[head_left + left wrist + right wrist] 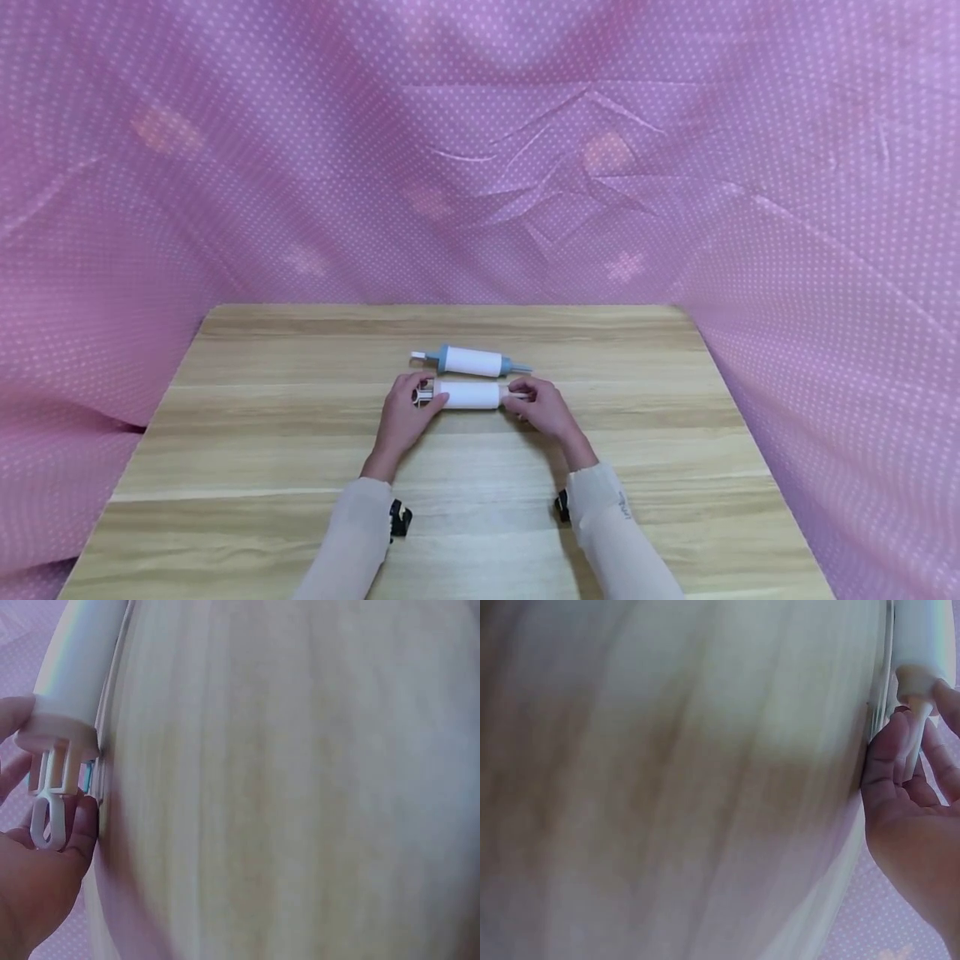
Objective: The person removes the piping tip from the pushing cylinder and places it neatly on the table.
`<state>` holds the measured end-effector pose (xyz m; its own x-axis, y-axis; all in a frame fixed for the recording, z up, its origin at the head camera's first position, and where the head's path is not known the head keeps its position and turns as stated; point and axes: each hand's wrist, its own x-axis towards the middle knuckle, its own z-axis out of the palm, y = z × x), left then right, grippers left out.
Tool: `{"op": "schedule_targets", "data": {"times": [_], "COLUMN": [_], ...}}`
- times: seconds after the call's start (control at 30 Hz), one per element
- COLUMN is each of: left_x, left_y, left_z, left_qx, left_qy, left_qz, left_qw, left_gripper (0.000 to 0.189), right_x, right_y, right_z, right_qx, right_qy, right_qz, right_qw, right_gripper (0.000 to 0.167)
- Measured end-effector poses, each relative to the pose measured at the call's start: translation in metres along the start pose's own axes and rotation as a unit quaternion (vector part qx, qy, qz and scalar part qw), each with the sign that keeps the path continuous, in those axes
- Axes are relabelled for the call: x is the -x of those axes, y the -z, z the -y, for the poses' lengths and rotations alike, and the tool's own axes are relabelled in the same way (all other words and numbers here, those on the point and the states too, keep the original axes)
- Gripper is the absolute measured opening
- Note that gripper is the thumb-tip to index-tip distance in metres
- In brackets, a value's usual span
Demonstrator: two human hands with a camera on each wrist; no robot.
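Observation:
A balloon pump point(468, 395) with a white barrel and beige ends lies crosswise between my two hands. At its left end my left hand point(403, 415) holds it, the thumb against the barrel's edge and the other fingers around the handle side. The ribbed plunger with its looped handle point(49, 823) shows in the left wrist view. My right hand point(546, 408) grips the other end, fingers around the thin beige nozzle point(917, 739). Just beyond lies a second balloon pump point(472, 362), white with blue-grey ends, its nozzle toward the right, touched by neither hand.
Both pumps are on a light wood-grain table point(262, 450). A pink dotted cloth point(480, 167) hangs behind the table and along both sides. Dark devices point(401, 518) are worn at both wrists, by the pale sleeves.

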<state>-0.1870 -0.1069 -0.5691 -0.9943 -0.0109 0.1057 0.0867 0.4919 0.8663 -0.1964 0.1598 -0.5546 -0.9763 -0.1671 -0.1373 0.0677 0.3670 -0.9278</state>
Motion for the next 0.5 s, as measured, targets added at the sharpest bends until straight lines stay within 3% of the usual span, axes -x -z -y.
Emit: {"op": "schedule_targets", "data": {"times": [0.3,0.5], "left_x": [-0.0006,0.0025], "left_y": [0.0028,0.0046], "left_z": [-0.0034,-0.0041], "left_qx": [0.059,0.083], "left_qy": [0.007,0.016], "left_qz": [0.000,0.005], "left_qw": [0.9983,0.9964], "left_gripper": [0.041,0.040], "right_x": [-0.0018,0.0014], "right_y": [0.0023,0.0023], "right_z": [0.0015,0.0008], "right_qx": [-0.013,-0.060], "right_qy": [0.016,0.019], "right_qz": [0.001,0.002], "right_qw": [0.9998,0.9980], "right_gripper": [0.026,0.027]}}
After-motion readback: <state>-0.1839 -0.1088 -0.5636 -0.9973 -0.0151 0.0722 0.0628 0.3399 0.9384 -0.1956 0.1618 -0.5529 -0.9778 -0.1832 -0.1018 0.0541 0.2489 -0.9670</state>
